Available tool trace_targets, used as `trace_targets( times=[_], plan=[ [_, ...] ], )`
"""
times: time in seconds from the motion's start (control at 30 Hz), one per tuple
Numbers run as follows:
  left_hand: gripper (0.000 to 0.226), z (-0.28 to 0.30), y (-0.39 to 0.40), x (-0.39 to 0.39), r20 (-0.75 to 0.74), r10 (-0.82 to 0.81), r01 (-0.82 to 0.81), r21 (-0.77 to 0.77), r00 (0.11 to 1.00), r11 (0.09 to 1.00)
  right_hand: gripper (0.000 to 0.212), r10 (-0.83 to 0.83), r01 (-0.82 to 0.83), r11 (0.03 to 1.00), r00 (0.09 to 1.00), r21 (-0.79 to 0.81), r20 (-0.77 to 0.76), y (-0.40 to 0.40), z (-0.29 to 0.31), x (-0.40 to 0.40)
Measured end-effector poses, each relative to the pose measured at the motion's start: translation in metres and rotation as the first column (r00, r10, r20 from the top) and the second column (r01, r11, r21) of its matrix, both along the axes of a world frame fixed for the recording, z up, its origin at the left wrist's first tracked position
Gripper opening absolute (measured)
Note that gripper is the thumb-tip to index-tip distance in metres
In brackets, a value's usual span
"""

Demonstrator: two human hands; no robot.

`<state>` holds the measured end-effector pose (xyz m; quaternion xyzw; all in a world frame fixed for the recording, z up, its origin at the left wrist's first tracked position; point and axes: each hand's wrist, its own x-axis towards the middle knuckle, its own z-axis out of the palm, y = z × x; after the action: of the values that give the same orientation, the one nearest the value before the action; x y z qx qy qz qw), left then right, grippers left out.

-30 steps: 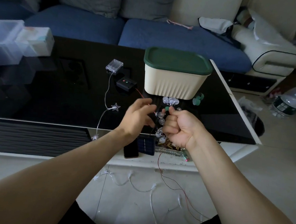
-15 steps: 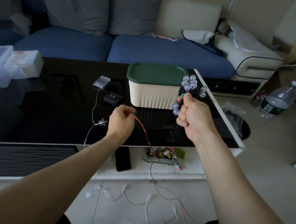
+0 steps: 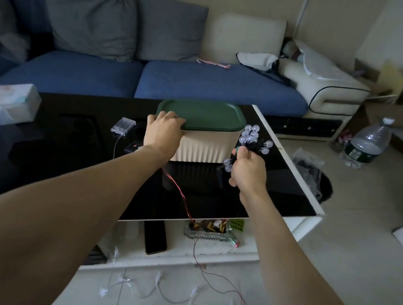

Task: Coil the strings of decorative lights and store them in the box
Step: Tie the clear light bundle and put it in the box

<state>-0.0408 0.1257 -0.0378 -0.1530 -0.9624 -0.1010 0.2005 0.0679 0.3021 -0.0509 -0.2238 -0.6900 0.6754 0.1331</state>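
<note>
A cream ribbed box (image 3: 203,147) with a closed dark green lid (image 3: 202,116) stands on the black glass table (image 3: 77,168). My left hand (image 3: 162,132) grips the lid's front left corner. My right hand (image 3: 247,171) holds a coiled bundle of clear globe lights (image 3: 251,136) just right of the box. A thin red wire (image 3: 179,191) runs from under my left wrist over the table edge to the floor. A second string with clear lights (image 3: 159,289) lies on the floor; its clear battery case (image 3: 123,126) sits on the table.
A small black controller (image 3: 133,147) lies left of the box. Tissue packs (image 3: 12,103) sit at the table's far left. On the lower white shelf are a phone (image 3: 155,236) and a glass dish (image 3: 207,229). A water bottle (image 3: 366,143) stands on the floor, right.
My left hand let go of the red wire and moved up to the box lid's corner. My right hand kept the coiled globe lights beside the box. The camera tilted up.
</note>
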Motion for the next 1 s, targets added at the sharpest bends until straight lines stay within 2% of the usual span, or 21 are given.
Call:
trace_targets(
  times=[0.07, 0.2, 0.33, 0.4, 0.53, 0.67, 0.8, 0.9, 1.0],
  plan=[
    [0.031, 0.005, 0.0, -0.007, -0.022, -0.009, 0.009, 0.032, 1.0, 0.999, 0.025, 0.062, -0.064, 0.994, 0.998, -0.091, -0.022, 0.004, 0.004, 0.0],
    [0.032, 0.021, -0.006, -0.014, 0.112, -0.012, -0.017, 0.245, 0.994, 0.969, 0.02, 0.102, -0.102, 0.994, 0.995, -0.039, -0.018, 0.009, 0.004, 0.0],
    [0.031, 0.037, -0.011, -0.015, 0.253, -0.095, 0.008, 0.324, 0.963, 0.946, 0.022, 0.1, -0.1, 0.995, 0.995, -0.026, 0.026, 0.007, -0.001, 0.0],
    [0.029, 0.044, -0.013, -0.015, 0.25, -0.109, 0.009, 0.369, 0.962, 0.929, 0.02, 0.097, -0.095, 0.994, 0.995, -0.056, 0.035, 0.006, -0.001, -0.001],
    [0.019, 0.049, -0.011, -0.016, 0.155, -0.093, 0.003, 0.499, 0.984, 0.867, 0.022, 0.107, -0.105, 0.992, 0.994, -0.069, 0.025, 0.005, -0.002, -0.002],
    [0.016, 0.055, -0.012, -0.011, 0.041, 0.027, -0.047, 0.663, 0.999, 0.747, 0.025, 0.123, -0.124, 0.988, 0.992, 0.094, 0.017, 0.007, 0.001, -0.004],
    [0.017, 0.054, -0.022, 0.023, -0.052, 0.223, -0.109, 0.75, 0.974, 0.653, 0.024, 0.204, -0.221, 0.93, 0.975, 0.294, 0.091, 0.009, 0.005, -0.007],
    [0.021, 0.048, -0.042, 0.045, -0.022, 0.331, -0.176, 0.812, 0.943, 0.556, 0.02, 0.289, -0.318, 0.847, 0.948, 0.427, 0.133, 0.004, 0.011, -0.004],
    [0.02, 0.045, -0.063, 0.066, 0.13, 0.361, -0.258, 0.907, 0.923, 0.333, 0.017, 0.407, -0.458, 0.699, 0.886, 0.549, 0.221, -0.003, 0.025, 0.005]
  ],
)
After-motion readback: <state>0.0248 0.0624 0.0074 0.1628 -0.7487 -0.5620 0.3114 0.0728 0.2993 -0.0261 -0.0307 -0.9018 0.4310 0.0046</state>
